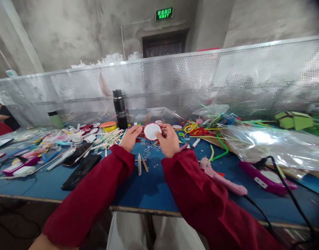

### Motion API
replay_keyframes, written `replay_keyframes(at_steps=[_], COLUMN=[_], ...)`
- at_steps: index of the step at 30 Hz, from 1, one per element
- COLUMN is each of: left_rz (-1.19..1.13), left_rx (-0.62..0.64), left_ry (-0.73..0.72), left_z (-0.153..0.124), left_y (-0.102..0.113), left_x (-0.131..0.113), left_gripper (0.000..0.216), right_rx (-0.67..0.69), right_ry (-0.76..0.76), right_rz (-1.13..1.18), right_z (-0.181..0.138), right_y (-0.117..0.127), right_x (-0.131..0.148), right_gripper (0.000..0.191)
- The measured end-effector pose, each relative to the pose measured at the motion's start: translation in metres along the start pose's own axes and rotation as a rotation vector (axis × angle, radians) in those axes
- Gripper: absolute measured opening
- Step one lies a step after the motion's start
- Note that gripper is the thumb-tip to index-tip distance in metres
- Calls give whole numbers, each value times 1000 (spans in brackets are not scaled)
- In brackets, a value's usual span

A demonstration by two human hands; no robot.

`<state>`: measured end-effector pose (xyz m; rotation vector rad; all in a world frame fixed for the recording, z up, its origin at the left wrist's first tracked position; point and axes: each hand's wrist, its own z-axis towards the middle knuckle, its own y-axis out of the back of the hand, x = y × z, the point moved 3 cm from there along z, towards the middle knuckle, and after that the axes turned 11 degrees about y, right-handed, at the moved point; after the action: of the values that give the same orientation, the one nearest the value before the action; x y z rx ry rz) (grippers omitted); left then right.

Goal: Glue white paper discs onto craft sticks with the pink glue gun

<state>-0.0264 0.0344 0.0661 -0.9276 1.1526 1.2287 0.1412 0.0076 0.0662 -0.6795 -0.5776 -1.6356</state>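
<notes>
A white round disc with a red rim (150,132) is held up over the table's middle, its flat white face towards me. My right hand (170,141) grips its right side, thumb across the front and fingers behind. At the left edge, my left hand (131,137) has its thumb and fingers closed against the rim; its fingertips are partly hidden. Below the hands lie a white tube-like stick (139,164) and a wooden stick (145,165). Small clear rings (148,151) are scattered on the blue tabletop. A pink glue gun (224,178) rests by my right forearm.
A black thermos (120,110) stands behind my left hand. Two dark phones (81,172) and a pile of sticks (111,140) lie left. On the right are coloured pipe cleaners (198,130), a clear plastic bag (274,146) and a purple power strip (267,177). A perforated metal partition (170,86) runs behind.
</notes>
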Motion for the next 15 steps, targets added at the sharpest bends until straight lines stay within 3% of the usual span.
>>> replay_keyframes(at_steps=[7, 15], left_rz=[183, 360], left_rx=[189, 224], left_ry=[-279, -349], left_z=[-6, -9], left_y=[-1, -1], left_x=[-17, -19], left_gripper=[62, 72], right_rx=[13, 103], right_ry=[-87, -120], right_rz=[39, 71], right_z=[1, 3], right_y=[0, 0], right_x=[-4, -8], right_gripper=[41, 48])
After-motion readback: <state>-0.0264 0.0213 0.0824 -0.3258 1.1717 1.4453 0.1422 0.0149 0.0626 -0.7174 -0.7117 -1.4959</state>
